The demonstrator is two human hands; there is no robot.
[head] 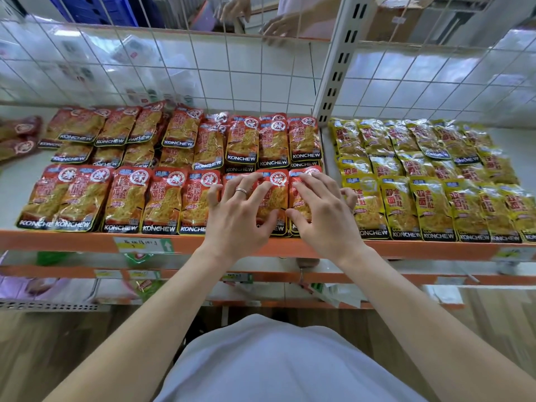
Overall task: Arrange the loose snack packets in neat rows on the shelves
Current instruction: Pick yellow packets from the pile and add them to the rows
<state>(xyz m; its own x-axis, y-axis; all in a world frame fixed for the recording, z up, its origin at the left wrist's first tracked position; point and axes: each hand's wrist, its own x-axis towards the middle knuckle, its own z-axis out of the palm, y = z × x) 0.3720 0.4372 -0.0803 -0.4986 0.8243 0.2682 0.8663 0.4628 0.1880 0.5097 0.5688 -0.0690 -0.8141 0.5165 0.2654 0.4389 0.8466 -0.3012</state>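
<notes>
Red KONCHEW snack packets [124,198] lie in rows on the left part of the orange-edged shelf [87,237]. Yellow packets [435,210] fill the right part. My left hand [240,213], with a ring on one finger, lies flat with spread fingers on the front-row red packets near the middle. My right hand [322,210] lies beside it, fingers spread over the last red packet [298,198] of the front row, next to the first yellow packet. Neither hand grips anything.
A white wire grid [203,68] backs the shelf and a slotted upright post [336,68] divides it. Another person's hands [252,18] reach in behind the grid. Lower orange shelves [174,275] with green packets sit below. Darker red packets [20,134] lie at the far left.
</notes>
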